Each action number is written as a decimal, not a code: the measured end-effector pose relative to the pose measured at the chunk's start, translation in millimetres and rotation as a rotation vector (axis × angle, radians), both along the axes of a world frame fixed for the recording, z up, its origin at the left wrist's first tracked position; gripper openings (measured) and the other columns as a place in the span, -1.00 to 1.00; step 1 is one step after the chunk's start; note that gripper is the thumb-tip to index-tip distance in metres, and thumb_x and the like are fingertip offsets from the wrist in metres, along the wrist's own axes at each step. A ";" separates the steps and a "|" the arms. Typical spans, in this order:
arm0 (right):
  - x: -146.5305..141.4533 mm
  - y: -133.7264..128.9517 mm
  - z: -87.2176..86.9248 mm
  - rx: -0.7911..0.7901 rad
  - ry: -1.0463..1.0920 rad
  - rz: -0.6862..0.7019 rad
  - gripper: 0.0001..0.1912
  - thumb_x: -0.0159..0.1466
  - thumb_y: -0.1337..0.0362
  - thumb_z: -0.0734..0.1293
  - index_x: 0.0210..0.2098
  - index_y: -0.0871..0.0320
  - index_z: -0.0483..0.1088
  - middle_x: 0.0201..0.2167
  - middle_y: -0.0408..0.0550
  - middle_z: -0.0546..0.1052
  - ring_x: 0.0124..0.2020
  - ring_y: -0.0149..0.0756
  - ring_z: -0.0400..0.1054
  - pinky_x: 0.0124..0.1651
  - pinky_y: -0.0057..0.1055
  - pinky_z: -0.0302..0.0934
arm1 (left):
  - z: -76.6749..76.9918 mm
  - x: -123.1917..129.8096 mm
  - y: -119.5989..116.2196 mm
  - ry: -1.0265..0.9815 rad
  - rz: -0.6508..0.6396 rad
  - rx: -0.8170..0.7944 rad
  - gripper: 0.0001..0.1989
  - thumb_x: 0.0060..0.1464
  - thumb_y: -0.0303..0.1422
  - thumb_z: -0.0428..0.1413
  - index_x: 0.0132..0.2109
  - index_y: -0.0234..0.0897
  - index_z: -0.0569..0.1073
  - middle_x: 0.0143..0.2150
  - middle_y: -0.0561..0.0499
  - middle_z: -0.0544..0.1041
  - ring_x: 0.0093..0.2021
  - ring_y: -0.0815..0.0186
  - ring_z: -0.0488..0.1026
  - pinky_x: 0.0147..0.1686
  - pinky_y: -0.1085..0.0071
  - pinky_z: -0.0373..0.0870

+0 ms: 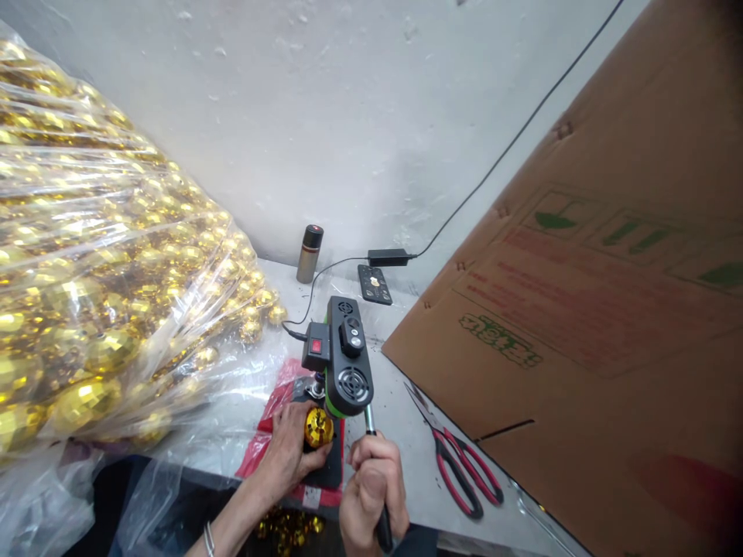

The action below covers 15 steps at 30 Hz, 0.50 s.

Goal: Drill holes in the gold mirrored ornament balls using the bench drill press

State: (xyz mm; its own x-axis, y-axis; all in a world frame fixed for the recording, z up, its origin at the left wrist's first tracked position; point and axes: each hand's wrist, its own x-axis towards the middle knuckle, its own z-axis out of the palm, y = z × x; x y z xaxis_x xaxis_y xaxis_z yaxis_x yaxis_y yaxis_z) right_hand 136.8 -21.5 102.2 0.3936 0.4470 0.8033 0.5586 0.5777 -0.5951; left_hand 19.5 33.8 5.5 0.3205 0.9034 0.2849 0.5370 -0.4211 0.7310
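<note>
My left hand (290, 445) is closed around a shiny gold faceted ball (319, 428), holding it under the head of a small black and green bench drill press (348, 360). Wrapped round the black grip of the machine's lever (383, 526) is my right hand (374, 487). A red switch (316, 346) sits on the machine's side box. The machine's dark base (330, 468) rests on red plastic sheeting (255, 449). The drill tip and its contact with the ball are hidden from view.
A huge clear plastic bag of gold balls (116, 271) fills the left. A large cardboard box (580, 309) leans in at right, beside red-handled scissors (458, 464). Behind stand a capped bottle (309, 254), a phone (374, 285) and a power adapter (388, 257). More gold balls (290, 530) lie below the table edge.
</note>
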 end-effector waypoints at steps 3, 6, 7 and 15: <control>0.8 -0.5 -1.6 0.005 0.004 0.005 -0.63 0.56 0.26 0.12 -0.41 0.07 0.22 -0.44 -0.25 0.35 -0.45 -0.42 0.27 -0.23 -0.36 0.23 | -0.6 0.3 1.0 -0.011 0.000 -0.009 -0.49 0.05 -0.34 0.30 0.17 -0.23 0.48 0.04 -0.19 0.62 0.06 -0.10 0.54 0.11 -0.11 0.45; 1.5 -0.4 -3.9 0.005 0.007 0.009 -0.64 0.57 0.24 0.13 -0.40 0.07 0.25 -0.43 -0.26 0.37 -0.43 -0.43 0.29 -0.12 -0.33 0.28 | 0.0 -0.7 1.9 -0.022 -0.015 -0.009 -0.49 0.06 -0.33 0.30 0.17 -0.25 0.48 0.03 -0.19 0.61 0.06 -0.11 0.54 0.11 -0.10 0.44; 1.5 -0.2 -4.7 0.002 0.008 0.010 -0.64 0.57 0.24 0.13 -0.39 0.07 0.26 -0.42 -0.27 0.37 -0.43 -0.43 0.30 -0.10 -0.32 0.29 | 0.6 -1.3 2.0 -0.024 -0.016 -0.010 -0.48 0.06 -0.33 0.30 0.18 -0.26 0.48 0.03 -0.19 0.60 0.06 -0.10 0.54 0.11 -0.10 0.44; -2.4 -0.5 -17.6 -0.009 -0.004 -0.004 -0.62 0.57 0.25 0.10 -0.41 0.07 0.24 -0.42 -0.24 0.38 -0.43 -0.40 0.34 -0.12 -0.26 0.32 | 5.4 -2.5 2.4 -0.019 -0.031 -0.010 -0.46 0.09 -0.28 0.32 0.21 -0.23 0.45 0.05 -0.17 0.58 0.08 -0.07 0.50 0.15 -0.05 0.37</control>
State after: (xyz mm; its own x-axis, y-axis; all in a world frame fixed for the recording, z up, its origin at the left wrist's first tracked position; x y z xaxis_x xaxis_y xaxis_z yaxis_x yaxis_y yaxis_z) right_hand 134.4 -22.0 84.6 0.3923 0.4520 0.8011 0.5636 0.5701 -0.5977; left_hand 17.0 36.2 10.9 0.3431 0.8957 0.2828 0.5093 -0.4304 0.7452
